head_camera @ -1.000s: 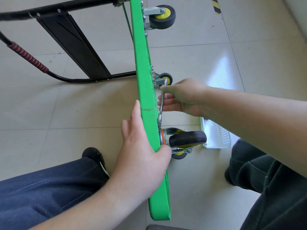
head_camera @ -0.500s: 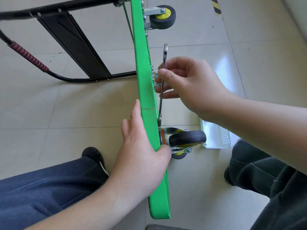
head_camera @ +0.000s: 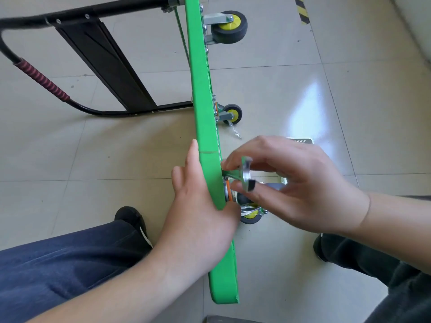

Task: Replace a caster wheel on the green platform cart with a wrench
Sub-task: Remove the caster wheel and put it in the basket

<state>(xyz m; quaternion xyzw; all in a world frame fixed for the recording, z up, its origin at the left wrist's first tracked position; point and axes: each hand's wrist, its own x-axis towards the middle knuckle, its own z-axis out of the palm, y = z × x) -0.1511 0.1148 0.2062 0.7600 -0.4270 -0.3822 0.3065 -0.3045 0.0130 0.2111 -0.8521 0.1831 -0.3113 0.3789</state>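
Indoor utility or workshop-type floor, not a home room: large pale glossy floor tiles (head_camera: 326, 94) with thin grout lines, window light glaring off them. A strip of yellow-and-black hazard tape (head_camera: 302, 10) is stuck to the floor near a pale wall base (head_camera: 417, 24) at far right. A green platform cart (head_camera: 205, 127) stands tipped on edge, its black folding handle (head_camera: 102, 61) lying on the tiles.

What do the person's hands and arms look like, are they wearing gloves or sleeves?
No gloves and no sleeves show. The left hand and right hand are bare, and both forearms are bare up to the picture's edge. No rings, watch or markings show.
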